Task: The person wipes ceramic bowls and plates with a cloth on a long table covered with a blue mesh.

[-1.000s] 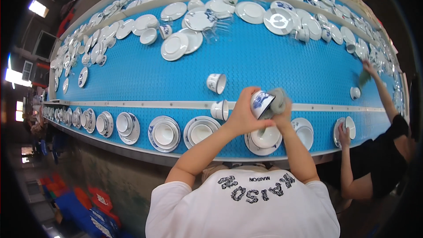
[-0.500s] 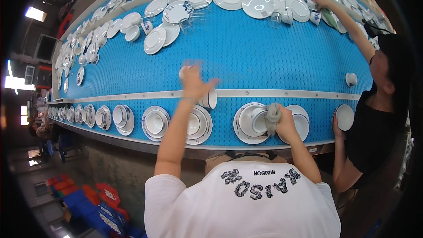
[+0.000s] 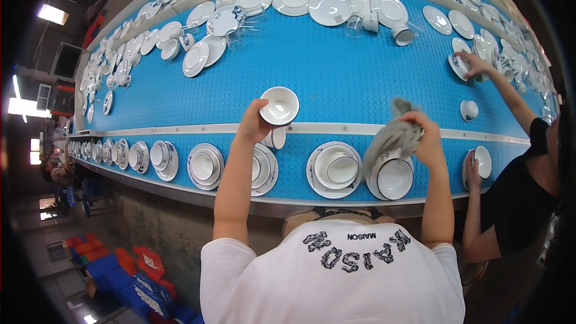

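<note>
In my left hand (image 3: 255, 122) is a white bowl (image 3: 279, 107) with a dark rim, pinched at its edge above the rail. My right hand (image 3: 427, 139) grips a crumpled grey cloth (image 3: 391, 143). The cloth hangs beside and partly over a stack topped by a white bowl (image 3: 395, 180). Left of it sits another stack, a small bowl (image 3: 342, 170) nested in a larger one on a blue-patterned plate (image 3: 314, 182). A white cup (image 3: 276, 138) lies on its side at the rail, close to my left wrist. Behind my left forearm, a further stack (image 3: 264, 171) is partly hidden.
A row of plate-and-bowl stacks (image 3: 204, 167) runs left along the near blue belt. A white rail (image 3: 336, 128) divides it from the wide belt with plates (image 3: 331, 7), cups and glasses. On the right, a co-worker's hand (image 3: 478, 66) holds a patterned dish.
My left hand has taken hold of the bowl. My right hand with the cloth has moved right and up, off a small bowl now nested in the stack. Dishes on both belts have shifted slightly left.
</note>
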A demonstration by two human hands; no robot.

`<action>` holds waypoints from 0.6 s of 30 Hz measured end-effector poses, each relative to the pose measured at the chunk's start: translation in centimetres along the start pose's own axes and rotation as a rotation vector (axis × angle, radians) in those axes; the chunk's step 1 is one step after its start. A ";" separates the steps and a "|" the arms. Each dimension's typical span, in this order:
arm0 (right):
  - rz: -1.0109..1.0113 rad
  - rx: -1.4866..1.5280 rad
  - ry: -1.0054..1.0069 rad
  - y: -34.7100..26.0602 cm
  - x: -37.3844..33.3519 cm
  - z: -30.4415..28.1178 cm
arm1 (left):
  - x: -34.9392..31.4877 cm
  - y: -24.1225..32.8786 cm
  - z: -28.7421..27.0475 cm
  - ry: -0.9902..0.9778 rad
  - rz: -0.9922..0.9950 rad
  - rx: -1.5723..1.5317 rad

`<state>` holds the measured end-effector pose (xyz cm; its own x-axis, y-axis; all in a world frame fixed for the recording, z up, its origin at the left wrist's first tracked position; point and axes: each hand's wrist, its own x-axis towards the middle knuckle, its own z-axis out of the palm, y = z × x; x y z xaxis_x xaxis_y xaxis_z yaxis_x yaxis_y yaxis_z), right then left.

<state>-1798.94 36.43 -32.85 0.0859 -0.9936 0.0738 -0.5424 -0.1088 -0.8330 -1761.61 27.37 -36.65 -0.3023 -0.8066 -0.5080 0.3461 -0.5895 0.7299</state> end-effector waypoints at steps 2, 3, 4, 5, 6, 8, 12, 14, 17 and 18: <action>0.095 0.281 0.060 0.6 0.5 -1.4 | 0.4 -1.5 2.1 -0.043 -0.012 -0.023; 0.051 0.409 0.096 0.6 0.8 -1.6 | 0.6 -2.4 3.2 -0.064 -0.028 -0.033; 0.006 0.535 0.135 -0.3 1.4 -1.5 | 0.8 -3.3 4.6 -0.088 -0.047 -0.041; 0.057 0.707 0.164 -0.7 2.0 -0.4 | 0.7 -3.9 7.4 -0.031 -0.061 0.062; 0.098 0.888 0.181 -1.6 2.7 1.2 | 1.1 -5.0 8.4 -0.154 -0.065 0.119; -0.278 0.030 -0.028 -2.4 3.6 3.8 | 1.3 -7.2 12.1 -0.248 -0.068 0.106; -0.144 -0.482 -0.396 -0.1 3.4 2.8 | 1.6 -10.8 16.6 -0.302 -0.090 0.193; -0.151 -0.456 -0.389 0.9 3.3 0.9 | 1.8 -13.1 19.3 -0.108 0.096 0.450; -0.103 -0.339 -0.232 4.1 2.7 -0.9 | 0.5 -13.2 23.8 -0.027 0.335 0.671; -0.098 -0.342 -0.225 6.0 2.3 -1.1 | 1.1 -13.9 24.6 -0.036 0.335 0.672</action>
<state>-1802.90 33.47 -37.05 0.3103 -0.9506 -0.0098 -0.7658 -0.2439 -0.5950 -1788.63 35.79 -36.11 -0.3094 -0.9291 -0.2025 -0.1886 -0.1488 0.9707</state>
